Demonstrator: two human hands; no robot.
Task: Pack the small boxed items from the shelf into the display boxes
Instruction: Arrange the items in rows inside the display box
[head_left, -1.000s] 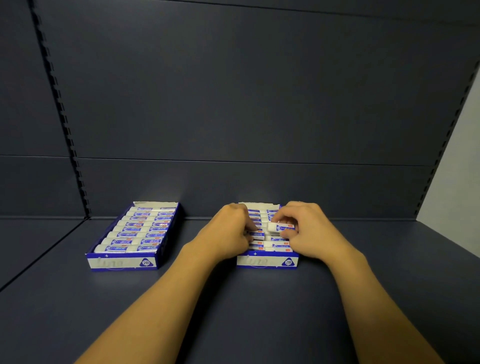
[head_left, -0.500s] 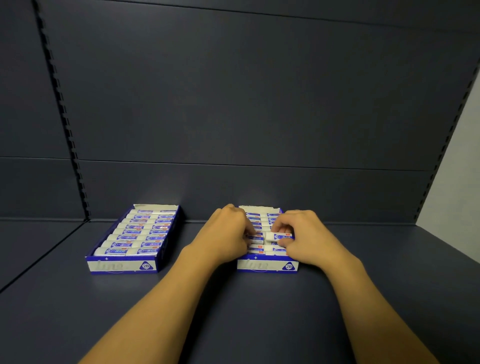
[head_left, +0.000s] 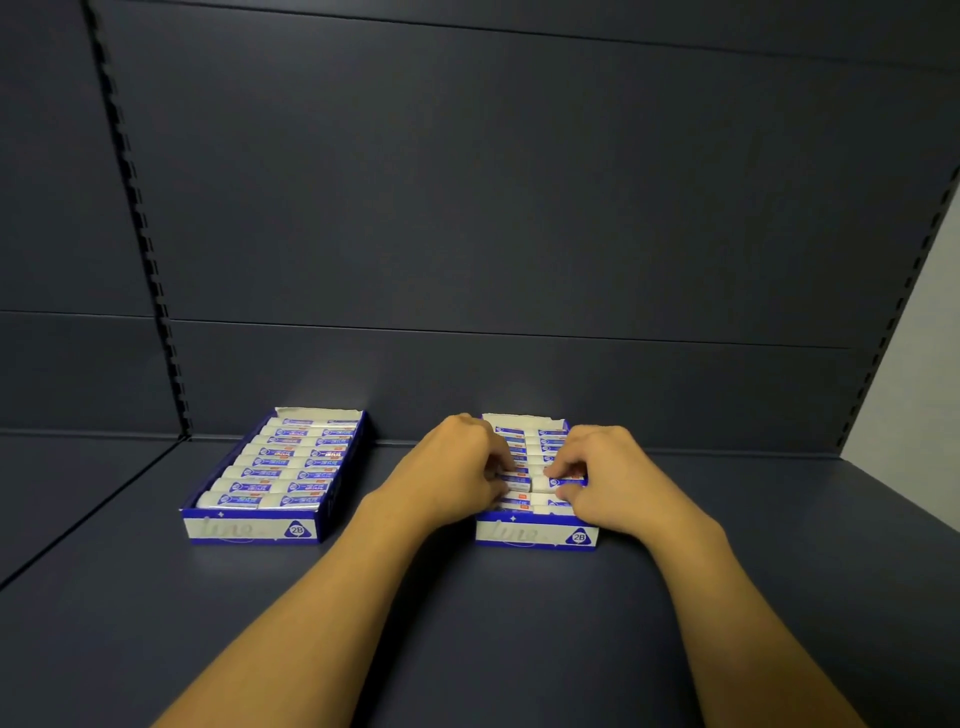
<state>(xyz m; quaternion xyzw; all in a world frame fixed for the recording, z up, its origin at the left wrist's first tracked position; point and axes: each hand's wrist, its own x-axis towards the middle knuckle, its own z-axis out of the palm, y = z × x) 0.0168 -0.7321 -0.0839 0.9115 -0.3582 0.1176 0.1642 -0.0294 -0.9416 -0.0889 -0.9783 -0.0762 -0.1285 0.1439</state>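
Two blue-and-white cardboard display boxes sit side by side on the dark grey metal shelf (head_left: 467, 623), both with their open tops up and their printed "2B" fronts facing the person. The left display box (head_left: 249, 529) stands well apart from the hands and is packed with two columns of small white-and-blue boxed items (head_left: 275, 470), lying flat in neat rows from front to back.

Both hands are over the right display box (head_left: 535, 532), which is also filled with rows of the same small boxed items (head_left: 524, 446); the rows at the back show plainly, the ones nearer the front are partly hidden under the knuckles.

The left hand (head_left: 457, 470) lies over the box's left column, fingers curled down onto the items there; whether it grips one or only presses on them I cannot tell. The right hand (head_left: 602, 475) reaches over the right column, its thumb and fingers curled round one small white boxed item (head_left: 543, 484) near the middle of the box, pinching it at its right end. That item sits level with its neighbours, lying across the row.

Behind everything rises the dark slotted back panel (head_left: 493, 208) of the shelving unit.
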